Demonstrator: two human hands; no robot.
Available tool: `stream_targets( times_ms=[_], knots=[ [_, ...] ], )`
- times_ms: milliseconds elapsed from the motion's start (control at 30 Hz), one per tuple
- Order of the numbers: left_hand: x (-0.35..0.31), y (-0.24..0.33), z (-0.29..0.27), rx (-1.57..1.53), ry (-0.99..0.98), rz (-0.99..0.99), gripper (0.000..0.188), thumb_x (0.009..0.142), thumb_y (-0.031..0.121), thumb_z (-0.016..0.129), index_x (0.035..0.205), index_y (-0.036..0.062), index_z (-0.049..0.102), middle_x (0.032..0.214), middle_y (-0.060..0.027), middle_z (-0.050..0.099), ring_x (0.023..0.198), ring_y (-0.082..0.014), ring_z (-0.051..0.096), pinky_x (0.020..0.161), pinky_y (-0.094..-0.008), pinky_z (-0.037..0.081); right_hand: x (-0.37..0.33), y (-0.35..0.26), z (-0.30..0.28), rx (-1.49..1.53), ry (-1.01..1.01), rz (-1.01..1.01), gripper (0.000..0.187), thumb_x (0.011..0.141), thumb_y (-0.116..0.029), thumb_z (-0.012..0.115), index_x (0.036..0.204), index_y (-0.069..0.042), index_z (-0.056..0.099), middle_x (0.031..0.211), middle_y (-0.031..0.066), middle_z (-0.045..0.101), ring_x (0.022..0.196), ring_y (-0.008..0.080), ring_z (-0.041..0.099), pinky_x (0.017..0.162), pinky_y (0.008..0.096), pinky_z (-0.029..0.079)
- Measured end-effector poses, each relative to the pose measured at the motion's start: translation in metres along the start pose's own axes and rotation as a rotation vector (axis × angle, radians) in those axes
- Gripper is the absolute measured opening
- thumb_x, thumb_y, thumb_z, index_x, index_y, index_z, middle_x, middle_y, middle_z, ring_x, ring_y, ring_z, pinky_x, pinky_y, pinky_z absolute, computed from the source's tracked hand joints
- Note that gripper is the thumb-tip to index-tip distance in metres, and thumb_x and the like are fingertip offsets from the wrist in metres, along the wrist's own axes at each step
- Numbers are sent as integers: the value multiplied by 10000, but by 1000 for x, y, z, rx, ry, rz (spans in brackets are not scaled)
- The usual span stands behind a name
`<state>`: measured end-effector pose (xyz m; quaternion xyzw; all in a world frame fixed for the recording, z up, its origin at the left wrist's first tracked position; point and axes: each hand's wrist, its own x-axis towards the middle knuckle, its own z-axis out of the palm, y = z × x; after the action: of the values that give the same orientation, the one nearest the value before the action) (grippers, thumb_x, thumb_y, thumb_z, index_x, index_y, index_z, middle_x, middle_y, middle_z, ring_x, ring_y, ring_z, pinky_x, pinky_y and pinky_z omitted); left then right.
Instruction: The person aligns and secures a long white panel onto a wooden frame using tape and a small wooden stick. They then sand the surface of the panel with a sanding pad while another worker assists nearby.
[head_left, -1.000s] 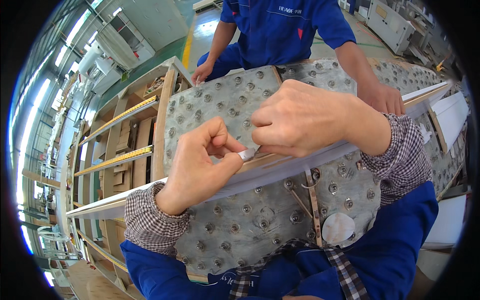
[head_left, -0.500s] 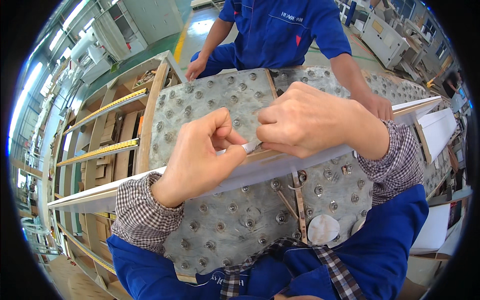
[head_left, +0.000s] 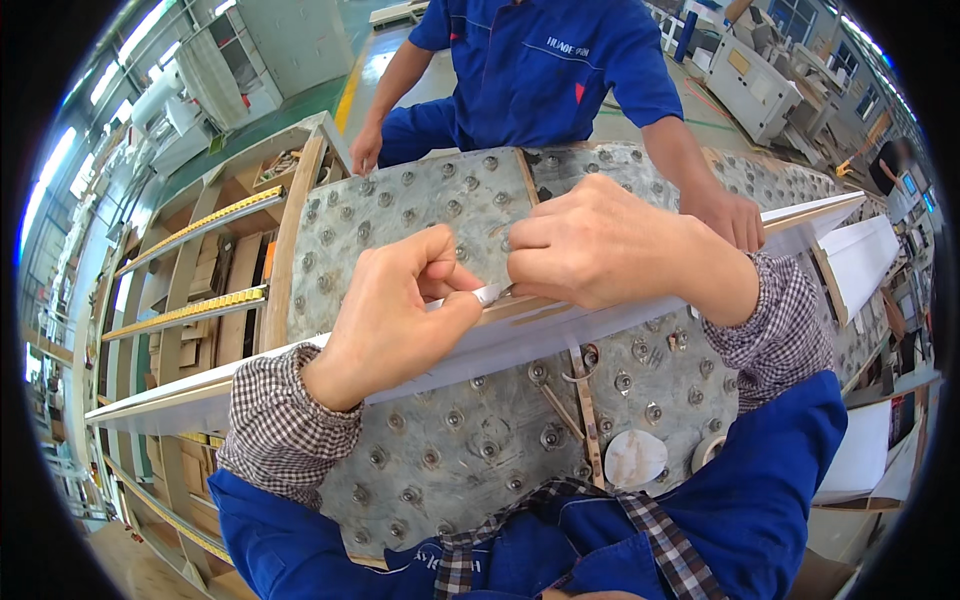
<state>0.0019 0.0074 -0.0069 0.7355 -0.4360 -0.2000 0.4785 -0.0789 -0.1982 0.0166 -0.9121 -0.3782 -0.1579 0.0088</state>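
A long white board [head_left: 440, 372] with a wood-coloured edge stands on its narrow side across the metal table [head_left: 420, 205], which is studded with round balls. Over its upper edge, my left hand [head_left: 392, 315] pinches a small white strip [head_left: 487, 294] between thumb and curled forefinger. My right hand [head_left: 612, 245] is closed just beside it, fingers bent and knuckles up. A small greyish tip shows between the two hands, close to the strip. What my right fingers grip is mostly hidden behind them.
Across the table, a person in blue workwear [head_left: 540, 75] rests one hand [head_left: 728, 215] by the board's right part. Near me lie a pale round disc [head_left: 636, 458] and a roll of tape [head_left: 706, 453]. Yellow roller rails [head_left: 205, 230] span a wooden frame at left.
The view has shifted slightly, so the table and board appear a little farther left. Both hands keep their closed grip at the board's edge, with only small finger movement.
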Motion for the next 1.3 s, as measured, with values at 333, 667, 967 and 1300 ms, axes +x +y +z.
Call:
stream_targets(
  times_ms=[333,667,967,1300],
  knots=[
    [2,6,0,-99,34,-68,262,726,-4,548,658,60,304,730,-132,661,584,-9,426,440,-213,328,-13,9,12,-39,163,-40,148,700,-189,649,690,-99,531,677,0,526,638,176,583,477,318,444],
    [2,4,1,-203,39,-113,249,747,-48,498,660,64,294,750,-142,649,610,-16,441,442,-198,335,-25,11,11,76,254,6,156,746,-193,647,693,-106,529,649,5,500,609,191,562,484,331,435],
    [2,4,1,-37,60,-30,236,765,-37,491,657,59,305,701,-96,625,665,-20,499,458,-203,340,-11,2,9,-12,162,-34,111,685,-150,600,668,-92,507,673,-2,507,687,178,584,497,321,451],
    [0,5,2,-48,67,-36,261,769,-14,521,637,51,306,606,-45,506,786,-93,607,479,-227,369,-2,-9,0,-14,57,-6,71,692,-107,584,712,-43,562,685,53,565,682,224,617,530,345,485]
  ],
)
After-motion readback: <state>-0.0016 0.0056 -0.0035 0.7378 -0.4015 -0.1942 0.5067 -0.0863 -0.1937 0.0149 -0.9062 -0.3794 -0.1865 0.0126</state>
